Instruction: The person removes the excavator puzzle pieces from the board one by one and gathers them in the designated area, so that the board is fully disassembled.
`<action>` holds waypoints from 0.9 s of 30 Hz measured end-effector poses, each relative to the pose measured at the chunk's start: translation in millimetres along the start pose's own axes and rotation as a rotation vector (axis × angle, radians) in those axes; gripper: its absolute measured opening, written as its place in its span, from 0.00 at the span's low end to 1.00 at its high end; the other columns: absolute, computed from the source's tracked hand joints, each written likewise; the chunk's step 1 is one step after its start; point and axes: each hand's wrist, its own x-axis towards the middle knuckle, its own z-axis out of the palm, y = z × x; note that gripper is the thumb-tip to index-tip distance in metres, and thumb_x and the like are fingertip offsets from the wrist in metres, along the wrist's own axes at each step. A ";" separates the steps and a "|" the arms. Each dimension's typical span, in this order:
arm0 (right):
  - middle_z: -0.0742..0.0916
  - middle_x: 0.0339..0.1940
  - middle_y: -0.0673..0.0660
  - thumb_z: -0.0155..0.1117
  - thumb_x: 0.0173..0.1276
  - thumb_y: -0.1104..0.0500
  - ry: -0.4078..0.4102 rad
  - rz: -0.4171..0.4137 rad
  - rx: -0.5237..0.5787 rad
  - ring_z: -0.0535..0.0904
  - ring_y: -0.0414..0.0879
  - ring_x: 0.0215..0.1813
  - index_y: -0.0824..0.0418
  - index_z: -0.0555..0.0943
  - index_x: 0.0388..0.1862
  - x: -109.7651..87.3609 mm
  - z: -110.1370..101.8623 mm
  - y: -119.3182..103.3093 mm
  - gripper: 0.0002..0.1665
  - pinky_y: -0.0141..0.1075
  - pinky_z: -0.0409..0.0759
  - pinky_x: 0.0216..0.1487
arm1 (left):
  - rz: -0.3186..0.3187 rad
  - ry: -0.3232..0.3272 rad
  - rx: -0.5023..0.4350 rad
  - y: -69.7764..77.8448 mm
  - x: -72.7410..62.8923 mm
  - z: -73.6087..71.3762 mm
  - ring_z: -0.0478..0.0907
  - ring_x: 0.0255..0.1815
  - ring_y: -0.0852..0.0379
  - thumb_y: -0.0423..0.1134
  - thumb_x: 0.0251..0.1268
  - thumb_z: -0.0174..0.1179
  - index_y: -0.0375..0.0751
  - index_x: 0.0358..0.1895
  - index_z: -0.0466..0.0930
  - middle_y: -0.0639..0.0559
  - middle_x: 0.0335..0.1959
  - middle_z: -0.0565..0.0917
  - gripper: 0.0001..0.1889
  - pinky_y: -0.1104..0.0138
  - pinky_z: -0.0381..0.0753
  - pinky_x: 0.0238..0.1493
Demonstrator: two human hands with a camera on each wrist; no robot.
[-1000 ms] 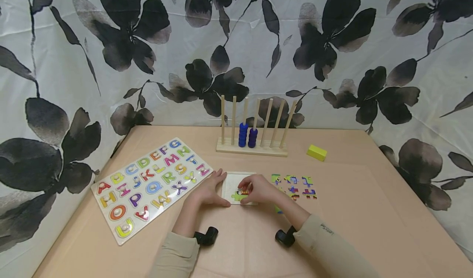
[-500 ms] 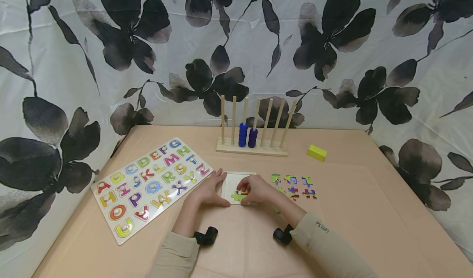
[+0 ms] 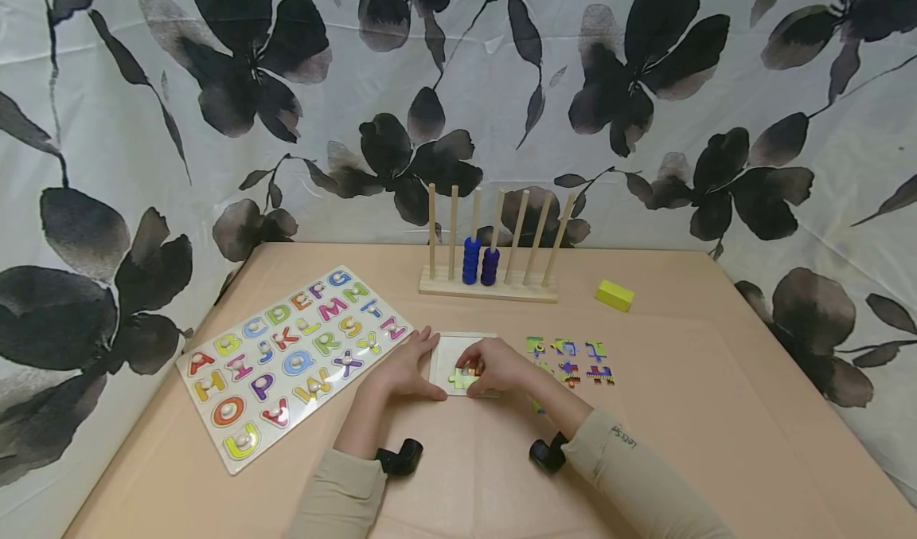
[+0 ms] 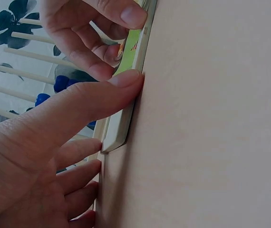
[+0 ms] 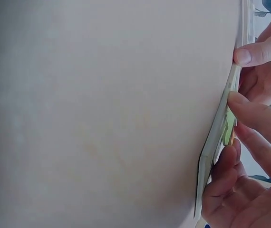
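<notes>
A small white puzzle tray (image 3: 447, 352) lies on the table in front of me, a green puzzle piece (image 3: 460, 380) at its near side. My left hand (image 3: 404, 370) braces the tray's near-left corner, thumb against the near edge and fingers spread along the left side. In the left wrist view, that thumb and the fingers look fairly straight. Over the tray, my right hand (image 3: 501, 368) pinches a green puzzle piece (image 5: 229, 126) with red-orange marks between thumb and fingers. The fingers partly hide this piece, so how it sits against its neighbour cannot be told.
Loose puzzle pieces (image 3: 598, 374) lie right of the tray, some partly behind the right forearm. An alphabet board (image 3: 294, 364) lies at the left. Behind stands a wooden peg rack (image 3: 487, 288) with blue rings on two pegs. A yellow block (image 3: 614, 296) lies at the back right.
The right hand's fingers have shifted slightly left over the tray, and the green piece beneath them now catches more light. My left hand stays in place.
</notes>
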 end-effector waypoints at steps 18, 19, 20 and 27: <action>0.80 0.22 0.51 0.74 0.43 0.69 -0.019 -0.018 0.003 0.71 0.38 0.25 0.64 0.85 0.36 1.9 -3.5 -0.7 0.17 0.26 0.72 0.25 | 0.001 0.002 0.007 1.4 -0.9 -1.1 0.44 0.72 0.43 0.47 0.36 0.75 0.34 0.68 0.58 0.41 0.71 0.52 0.52 0.53 0.50 0.68; 0.80 0.21 0.52 0.74 0.42 0.69 -0.016 -0.023 0.000 0.71 0.39 0.25 0.65 0.84 0.36 1.9 -3.5 -0.9 0.17 0.26 0.72 0.25 | 0.000 0.002 0.007 1.5 -1.0 -1.2 0.44 0.72 0.43 0.47 0.36 0.75 0.34 0.68 0.58 0.41 0.71 0.52 0.52 0.53 0.50 0.68; 0.80 0.21 0.52 0.74 0.42 0.69 -0.013 -0.029 -0.004 0.71 0.39 0.24 0.65 0.84 0.36 1.7 -3.6 -1.2 0.17 0.26 0.72 0.25 | 0.000 0.002 0.006 1.5 -1.0 -1.3 0.44 0.72 0.43 0.46 0.36 0.75 0.34 0.68 0.58 0.41 0.71 0.52 0.52 0.53 0.50 0.68; 0.80 0.21 0.53 0.74 0.42 0.68 -0.002 -0.025 -0.013 0.71 0.40 0.25 0.64 0.84 0.36 1.8 -2.9 -0.3 0.17 0.27 0.71 0.24 | 0.002 0.004 -0.001 0.1 0.0 -0.1 0.44 0.72 0.43 0.46 0.36 0.75 0.34 0.68 0.58 0.41 0.71 0.52 0.51 0.53 0.51 0.68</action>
